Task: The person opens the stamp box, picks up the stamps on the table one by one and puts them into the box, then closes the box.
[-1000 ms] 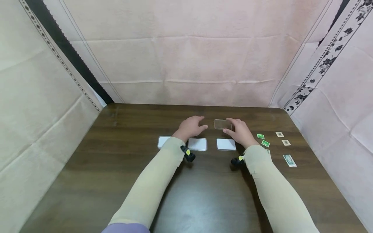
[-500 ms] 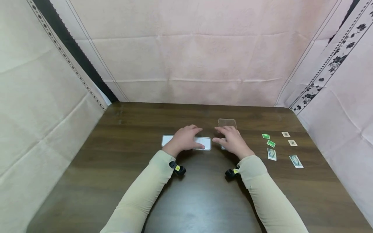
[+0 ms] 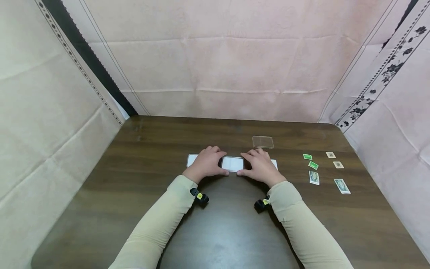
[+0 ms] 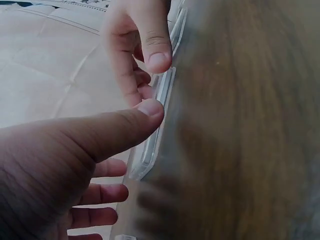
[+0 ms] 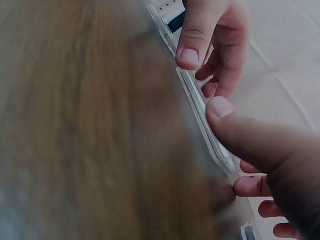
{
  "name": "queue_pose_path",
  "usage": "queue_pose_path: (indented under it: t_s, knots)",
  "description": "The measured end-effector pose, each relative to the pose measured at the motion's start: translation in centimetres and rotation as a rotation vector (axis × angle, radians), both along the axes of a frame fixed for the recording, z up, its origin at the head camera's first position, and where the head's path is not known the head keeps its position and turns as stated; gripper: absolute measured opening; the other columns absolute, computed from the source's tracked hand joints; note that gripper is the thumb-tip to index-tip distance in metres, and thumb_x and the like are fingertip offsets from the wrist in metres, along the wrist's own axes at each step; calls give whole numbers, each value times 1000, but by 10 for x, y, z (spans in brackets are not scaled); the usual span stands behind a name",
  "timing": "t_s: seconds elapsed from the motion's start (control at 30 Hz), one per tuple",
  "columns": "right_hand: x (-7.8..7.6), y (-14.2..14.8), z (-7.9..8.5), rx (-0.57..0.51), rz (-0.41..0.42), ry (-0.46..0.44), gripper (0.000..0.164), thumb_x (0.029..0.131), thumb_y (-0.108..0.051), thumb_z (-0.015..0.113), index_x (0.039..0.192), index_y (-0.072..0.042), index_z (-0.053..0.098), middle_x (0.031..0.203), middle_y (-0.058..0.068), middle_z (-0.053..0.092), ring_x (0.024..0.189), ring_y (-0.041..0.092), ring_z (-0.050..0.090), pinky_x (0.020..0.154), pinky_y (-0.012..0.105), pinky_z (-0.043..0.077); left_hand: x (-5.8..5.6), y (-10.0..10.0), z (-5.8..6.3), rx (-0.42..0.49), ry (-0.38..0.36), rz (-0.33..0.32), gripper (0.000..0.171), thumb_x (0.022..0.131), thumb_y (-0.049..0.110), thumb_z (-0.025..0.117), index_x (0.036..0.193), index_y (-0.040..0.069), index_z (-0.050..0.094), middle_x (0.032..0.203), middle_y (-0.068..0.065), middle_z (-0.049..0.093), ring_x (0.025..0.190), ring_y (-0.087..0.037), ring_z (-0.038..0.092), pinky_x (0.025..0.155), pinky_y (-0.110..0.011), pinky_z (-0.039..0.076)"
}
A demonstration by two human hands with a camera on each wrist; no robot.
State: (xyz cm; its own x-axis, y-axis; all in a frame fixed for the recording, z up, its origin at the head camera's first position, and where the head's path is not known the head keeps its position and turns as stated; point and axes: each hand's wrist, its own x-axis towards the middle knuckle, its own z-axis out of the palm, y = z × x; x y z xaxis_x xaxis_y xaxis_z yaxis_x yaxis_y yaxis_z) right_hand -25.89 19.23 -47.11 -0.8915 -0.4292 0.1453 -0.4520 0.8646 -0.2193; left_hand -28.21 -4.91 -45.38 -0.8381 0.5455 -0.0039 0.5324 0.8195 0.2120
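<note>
Two bare hands in pale sleeves meet over a brown wood-grain counter [image 3: 100, 209], where three flat white rectangular cases with clear plastic rims lie in a row. The left hand [image 3: 208, 162] and the right hand [image 3: 260, 164] each pinch one end of the middle white case [image 3: 232, 163], thumb at its near edge, fingers at its far side. The left white case [image 3: 192, 159] and right white case [image 3: 274, 163] are each partly hidden behind a hand. Beyond the row lies one clear rectangular plastic plate [image 3: 263, 141]. To the right lie six small paper pieces: two green slips [image 3: 307, 157], two little white squares with dark pictures [image 3: 330, 155] and two larger pale-blue rectangles [image 3: 342, 186].
</note>
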Motion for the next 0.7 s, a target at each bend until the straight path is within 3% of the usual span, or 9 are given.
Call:
queue_pose_path:
  t_s: [0.37, 0.6, 0.7]
  knots:
    - [-1, -9, 3, 37, 20, -23, 66, 87, -49, 77, 138, -8, 62, 120, 13, 65, 110, 34, 50, 93, 50, 38, -4, 3, -6, -9, 23, 17, 65, 82, 57, 78, 131, 15, 69, 123, -5, 66, 109, -23, 55, 98, -42, 45]
    - [-1, -14, 10, 45, 13, -82, 63, 88, -44, 77, 136, -6, 62, 92, 3, 64, 98, 28, 49, 85, 44, 36, -6, 4, -5, 1, 28, 1, 58, 82, 55, 79, 124, 16, 72, 113, -2, 69, 98, -20, 54, 90, -38, 46]
    - [0, -16, 12, 59, 9, -88, 62, 88, -42, 78, 135, -4, 62, 93, 4, 65, 97, 29, 50, 84, 44, 36, -6, 4, -4, -7, 31, -5, 57, 82, 56, 79, 124, 17, 72, 111, -2, 70, 96, -20, 55, 89, -39, 46]
